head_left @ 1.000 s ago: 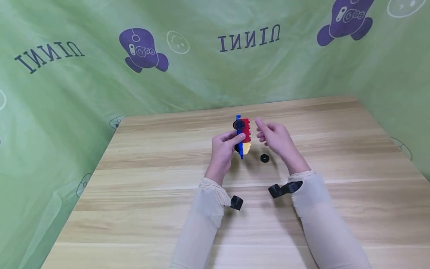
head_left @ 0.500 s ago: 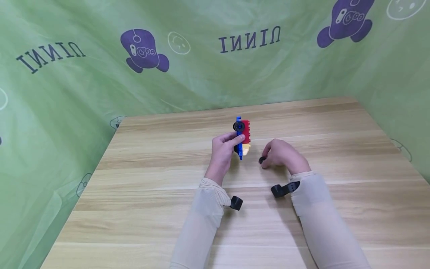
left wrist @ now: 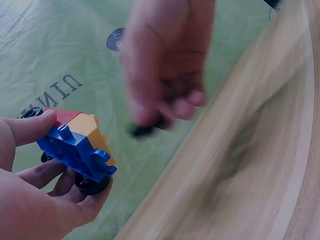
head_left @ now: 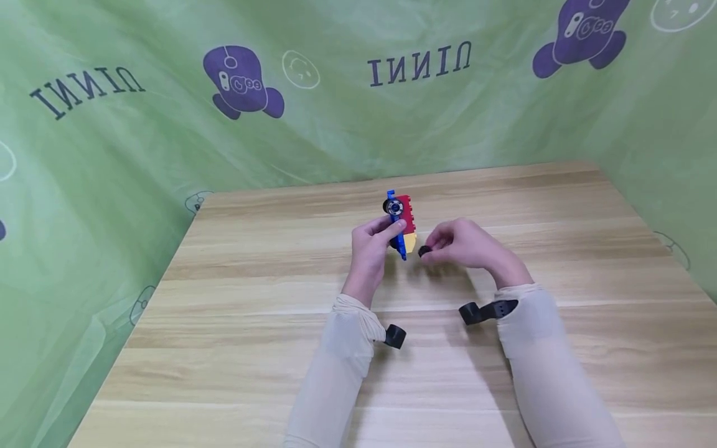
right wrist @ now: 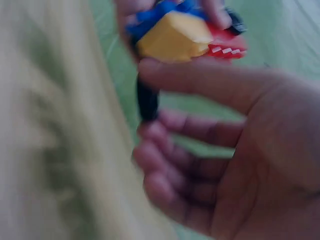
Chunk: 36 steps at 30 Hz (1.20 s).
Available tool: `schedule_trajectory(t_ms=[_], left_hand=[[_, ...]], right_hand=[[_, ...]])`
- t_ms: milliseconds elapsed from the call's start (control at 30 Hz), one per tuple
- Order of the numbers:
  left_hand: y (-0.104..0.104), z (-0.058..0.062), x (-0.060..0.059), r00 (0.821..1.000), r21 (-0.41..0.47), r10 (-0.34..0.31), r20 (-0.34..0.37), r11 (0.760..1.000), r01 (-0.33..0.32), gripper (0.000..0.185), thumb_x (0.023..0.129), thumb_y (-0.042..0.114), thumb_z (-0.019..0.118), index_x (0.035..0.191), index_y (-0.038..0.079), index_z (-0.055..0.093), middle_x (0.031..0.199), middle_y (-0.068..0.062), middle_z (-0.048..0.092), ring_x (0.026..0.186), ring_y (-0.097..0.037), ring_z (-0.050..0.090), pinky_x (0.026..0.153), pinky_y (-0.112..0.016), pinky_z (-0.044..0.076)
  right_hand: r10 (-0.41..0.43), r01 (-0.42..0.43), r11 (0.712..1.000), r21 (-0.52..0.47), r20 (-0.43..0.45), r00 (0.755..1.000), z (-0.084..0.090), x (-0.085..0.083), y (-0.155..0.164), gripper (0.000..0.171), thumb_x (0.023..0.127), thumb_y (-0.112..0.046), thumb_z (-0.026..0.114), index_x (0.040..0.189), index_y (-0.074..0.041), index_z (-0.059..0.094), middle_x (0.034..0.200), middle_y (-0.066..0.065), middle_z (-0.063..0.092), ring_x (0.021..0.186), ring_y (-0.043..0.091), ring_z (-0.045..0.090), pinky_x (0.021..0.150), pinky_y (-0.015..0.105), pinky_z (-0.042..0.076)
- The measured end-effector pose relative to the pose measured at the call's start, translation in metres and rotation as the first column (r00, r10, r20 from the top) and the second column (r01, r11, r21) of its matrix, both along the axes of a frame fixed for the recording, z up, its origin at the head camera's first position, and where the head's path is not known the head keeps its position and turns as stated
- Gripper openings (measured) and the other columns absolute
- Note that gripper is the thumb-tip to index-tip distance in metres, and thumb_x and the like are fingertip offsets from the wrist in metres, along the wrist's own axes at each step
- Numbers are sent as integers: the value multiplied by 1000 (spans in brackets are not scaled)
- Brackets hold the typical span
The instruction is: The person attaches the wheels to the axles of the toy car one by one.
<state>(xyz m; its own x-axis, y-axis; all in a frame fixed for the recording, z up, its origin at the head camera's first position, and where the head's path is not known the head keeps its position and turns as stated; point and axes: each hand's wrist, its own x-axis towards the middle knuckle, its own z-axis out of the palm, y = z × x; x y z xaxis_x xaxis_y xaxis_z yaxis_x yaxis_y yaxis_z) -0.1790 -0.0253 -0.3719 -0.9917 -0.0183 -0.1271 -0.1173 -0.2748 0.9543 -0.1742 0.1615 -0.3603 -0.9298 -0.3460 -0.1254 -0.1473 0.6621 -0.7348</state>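
Observation:
My left hand [head_left: 368,256] grips a toy brick car [head_left: 406,214], its thumb across the side. The car has a blue chassis [left wrist: 75,150], a red studded brick and a yellow sloped brick [right wrist: 177,37] at one end. Black wheels show on it, one of them a wheel [left wrist: 93,184] close to the fingers in the left wrist view. A blue peg [left wrist: 64,132] juts bare from the chassis. Between thumb and fingertips, my right hand [head_left: 467,246] pinches a small black tyre [right wrist: 147,100] just right of the yellow end. That hand is blurred in the left wrist view.
Both hands are above a light wood-grain table [head_left: 252,348]. Behind it hangs a green printed curtain [head_left: 336,137], which also runs along the sides. Black wrist cameras stick out from both sleeves, such as the right camera [head_left: 470,313].
My right hand has come down to the table, picked up the black tyre and carried it left, up beside the car. The left hand has turned the car slightly.

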Motion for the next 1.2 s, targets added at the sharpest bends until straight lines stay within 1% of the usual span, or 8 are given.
schedule_trajectory(t_ms=[133,267,467,567,833,1067,1133,1200], left_hand=[[-1,1,-1,999,-5,43,-4,999,-43,30,78,15,77,105,2,71,101,-10,72,91,-14,64,87,-28,47],[-1,2,-1,998,-6,69,-4,998,-69,30,78,15,77,104,1,71,99,-9,72,86,-12,62,80,-25,48],[0,2,-1,993,10,116,0,993,-116,30,78,13,77,104,1,71,99,-11,71,88,-13,62,86,-26,49],[1,2,-1,991,17,136,7,991,-136,30,77,14,78,103,2,71,101,-11,71,90,-14,62,89,-29,48],[4,4,-1,990,36,138,-5,990,-138,29,77,13,78,103,1,71,97,-11,71,87,-13,64,86,-28,50],[5,5,1,993,67,119,-17,991,-118,30,78,10,77,104,-1,70,98,-11,70,86,-14,63,84,-27,49],[5,5,1,994,78,107,-18,991,-105,31,78,9,76,106,-2,69,101,-12,70,88,-15,62,86,-28,48],[5,5,2,995,88,102,-14,991,-101,31,78,8,76,107,-3,69,103,-13,70,90,-15,61,88,-29,46]], right_hand=[[7,-23,993,-114,-136,991,12,5,-8,31,74,-26,81,97,-8,69,89,6,69,80,18,61,73,27,50],[-19,-24,980,-195,-215,977,16,9,-21,33,71,-24,84,95,-8,68,85,7,68,76,18,61,68,24,50],[-47,-26,980,-197,-355,934,15,14,-39,30,69,-20,85,91,-8,69,79,4,67,72,15,60,66,26,51],[-72,-5,981,-196,-384,921,16,15,-42,27,69,-18,85,90,-9,71,78,4,67,70,15,60,65,28,51],[-181,120,956,-268,-215,960,21,15,-41,22,73,-21,82,90,-10,75,85,7,73,71,19,63,62,27,51],[-247,254,932,-258,59,967,25,13,-41,66,73,-31,81,126,-7,51,108,12,60,95,26,59,75,32,51],[-234,250,937,-243,94,968,25,13,-42,69,75,-31,79,132,-9,47,112,13,58,97,27,59,75,34,52],[-210,221,950,-219,74,975,25,13,-42,67,77,-31,77,133,-7,47,112,15,60,96,28,60,76,35,53]])
